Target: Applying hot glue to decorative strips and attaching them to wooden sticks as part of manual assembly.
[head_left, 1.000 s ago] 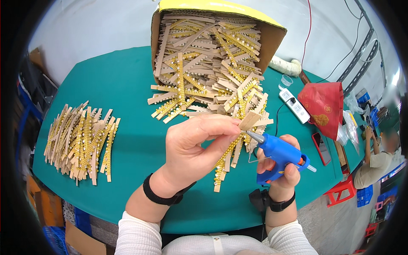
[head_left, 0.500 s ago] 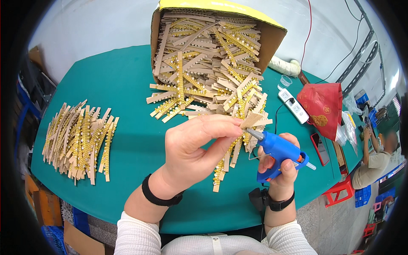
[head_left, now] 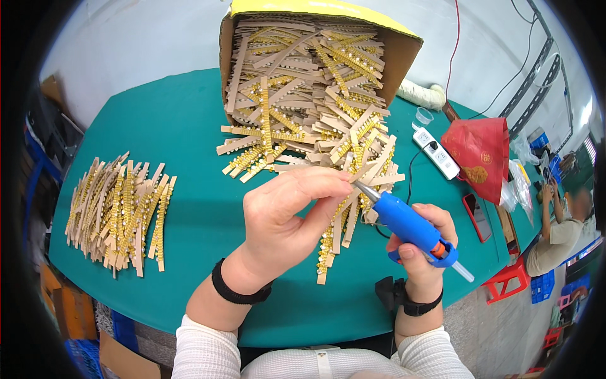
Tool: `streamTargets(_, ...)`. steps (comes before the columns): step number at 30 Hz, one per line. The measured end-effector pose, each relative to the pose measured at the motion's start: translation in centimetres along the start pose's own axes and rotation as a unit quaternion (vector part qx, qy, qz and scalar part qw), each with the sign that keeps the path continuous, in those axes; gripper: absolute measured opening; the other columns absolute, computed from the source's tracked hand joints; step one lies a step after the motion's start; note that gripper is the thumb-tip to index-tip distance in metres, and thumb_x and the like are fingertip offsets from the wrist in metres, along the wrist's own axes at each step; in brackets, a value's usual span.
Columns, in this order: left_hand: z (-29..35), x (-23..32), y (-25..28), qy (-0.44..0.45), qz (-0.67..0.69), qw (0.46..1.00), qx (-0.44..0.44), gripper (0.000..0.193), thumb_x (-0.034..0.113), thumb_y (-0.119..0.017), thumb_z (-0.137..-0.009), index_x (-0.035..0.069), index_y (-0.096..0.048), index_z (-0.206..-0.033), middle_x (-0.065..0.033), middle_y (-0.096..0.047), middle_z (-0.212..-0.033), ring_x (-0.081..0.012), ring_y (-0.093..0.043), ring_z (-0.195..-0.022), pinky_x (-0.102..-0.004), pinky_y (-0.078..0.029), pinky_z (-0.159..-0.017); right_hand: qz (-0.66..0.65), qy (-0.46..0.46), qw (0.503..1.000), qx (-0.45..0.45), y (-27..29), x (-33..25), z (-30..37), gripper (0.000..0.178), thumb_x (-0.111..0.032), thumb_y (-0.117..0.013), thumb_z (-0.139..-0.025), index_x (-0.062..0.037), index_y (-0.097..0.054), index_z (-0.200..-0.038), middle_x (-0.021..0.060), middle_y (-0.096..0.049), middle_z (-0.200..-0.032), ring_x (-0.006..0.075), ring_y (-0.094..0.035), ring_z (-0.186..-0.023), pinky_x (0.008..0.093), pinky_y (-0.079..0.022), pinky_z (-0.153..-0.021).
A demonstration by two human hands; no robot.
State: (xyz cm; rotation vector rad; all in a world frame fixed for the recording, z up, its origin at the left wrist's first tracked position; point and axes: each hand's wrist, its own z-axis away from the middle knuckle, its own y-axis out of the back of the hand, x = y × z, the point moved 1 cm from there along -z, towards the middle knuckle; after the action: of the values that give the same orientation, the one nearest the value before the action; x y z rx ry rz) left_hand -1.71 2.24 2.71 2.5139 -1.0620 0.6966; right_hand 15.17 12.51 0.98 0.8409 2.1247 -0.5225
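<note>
Between thumb and fingertips, my left hand [head_left: 284, 211] pinches a short tan strip [head_left: 362, 172], seen nearly edge-on and mostly hidden by the fingers. A blue hot glue gun [head_left: 407, 221] is gripped in my right hand [head_left: 424, 262], a clear glue stick [head_left: 463, 271] poking from its back. The metal nozzle [head_left: 366, 191] meets the strip right at my left fingertips; whether glue is coming out is too small to tell. Beyond my hands, many tan strips trimmed with gold braid and white beads [head_left: 360, 142] spill from an open cardboard box [head_left: 402, 60].
A second heap of beaded strips [head_left: 120, 215] lies on the green table [head_left: 202, 221] at left. To the right are a white power strip [head_left: 437, 153], a red bag [head_left: 478, 155], a phone [head_left: 476, 217] and a small clear cup [head_left: 423, 116]. Another person [head_left: 562, 237] sits far right.
The glue gun has turned in my right hand, its back end lower and its nozzle farther left. In my left fingers the strip has tipped from showing its flat face to nearly edge-on.
</note>
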Motion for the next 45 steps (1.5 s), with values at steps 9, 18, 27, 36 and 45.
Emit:
streamTargets(9,0.1,0.0,-0.3,0.05,0.085,0.995,0.028,0.019,-0.013,-0.06,-0.071,-0.003,-0.061,-0.087,-0.011,-0.061,-0.089,-0.0152,-0.061,-0.082,-0.0239,-0.053,-0.07,0.337,0.125,0.928,-0.101,0.0,0.4,-1.4,0.05,-0.011,-0.078,-0.06,-0.0037,-0.056,-0.105,0.0087,-0.062,-0.086,0.0156,-0.054,-0.059,0.0249,-0.044,-0.062)
streamTargets(18,0.6,0.8,-1.3,0.117,0.168,0.979,0.019,0.019,-0.012,-0.061,-0.073,-0.006,-0.059,-0.091,-0.0113,-0.06,-0.09,-0.0155,-0.061,-0.083,-0.0244,-0.053,-0.073,0.01,-0.067,0.998,-0.018,-0.7,1.1,-0.4,0.069,-0.012,-0.076,-0.067,-0.0013,-0.038,-0.123,0.0092,-0.057,-0.097,0.0088,-0.054,-0.074,0.0219,-0.046,-0.065)
streamTargets(27,1.4,1.1,-2.8,0.138,0.184,0.973,-0.024,0.017,-0.01,-0.061,-0.073,-0.007,-0.058,-0.09,-0.0115,-0.06,-0.087,-0.0156,-0.061,-0.081,-0.0249,-0.053,-0.072,-0.045,-0.085,0.995,0.027,-1.8,0.7,-0.3,0.063,-0.01,-0.071,-0.072,-0.0021,-0.037,-0.124,0.0091,-0.054,-0.103,0.0092,-0.054,-0.08,0.0223,-0.046,-0.07)
streamTargets(36,1.5,0.8,-3.0,0.179,0.234,0.955,-0.039,0.015,-0.007,-0.061,-0.076,-0.006,-0.057,-0.091,-0.0095,-0.06,-0.086,-0.0141,-0.061,-0.081,-0.0251,-0.051,-0.073,-0.078,-0.106,0.991,0.038,-1.5,0.4,-0.3,0.062,-0.011,-0.071,-0.072,-0.0017,-0.037,-0.123,0.0088,-0.052,-0.107,0.0096,-0.053,-0.083,0.0232,-0.046,-0.073)
streamTargets(45,1.8,-0.5,-2.2,0.23,0.235,0.944,0.0,0.015,-0.004,-0.061,-0.077,-0.003,-0.058,-0.092,-0.0062,-0.06,-0.09,-0.0114,-0.059,-0.082,-0.0237,-0.049,-0.075,-0.074,-0.102,0.99,0.06,-1.9,2.3,-1.0,0.061,-0.014,-0.069,-0.072,-0.0004,-0.038,-0.123,0.0087,-0.052,-0.108,0.0103,-0.053,-0.083,0.0236,-0.045,-0.074)
